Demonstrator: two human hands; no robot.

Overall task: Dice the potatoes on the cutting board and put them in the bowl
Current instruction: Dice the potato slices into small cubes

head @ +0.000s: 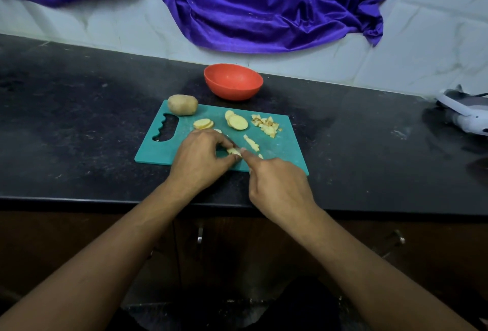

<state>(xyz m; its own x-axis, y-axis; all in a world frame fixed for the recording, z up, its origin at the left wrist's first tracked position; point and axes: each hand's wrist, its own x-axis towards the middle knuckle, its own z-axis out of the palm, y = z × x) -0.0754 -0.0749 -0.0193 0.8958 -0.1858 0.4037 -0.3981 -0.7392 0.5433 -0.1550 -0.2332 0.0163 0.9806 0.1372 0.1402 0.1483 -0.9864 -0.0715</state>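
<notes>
- Found the teal cutting board (169,151) lying flat on the dark counter (79,119), close to the front edge; taken as reference for every position below.
- Noted the left hand (200,159) over the board's near middle, fingers (224,142) curled and pinching a pale potato piece (233,151) down onto the board; judged a steadying hold for the cut.
- Noted the right hand (280,188) at the board's near right edge, clenched, forefinger stretched forward to touch the pinched piece. Could not tell the object grasped: no blade or handle plainly shown. Presumed a knife from the posture alone.
- Recorded cut strips (252,143) just beyond the pinched piece, toward the board's centre.
- Recorded a diced pile (266,124) on the board's far right part; judged set aside to keep the cutting spot free.
- Recorded two lots of overlapping round slices (237,121) at the board's far middle, apparently awaiting dicing.
- Recorded a whole potato (182,104), skin on, at the board's far left corner, beside the handle slot, uncut.
- Found the red bowl (233,90) upright just beyond the board's far edge, not touching; no potato visible inside. Judged placed within reach for transfer.
- Judged the task under halfway: dicing in hand, nothing yet moved to the bowl.
- Logged a purple cloth (264,8) draped on the wall, well beyond the board.
</notes>
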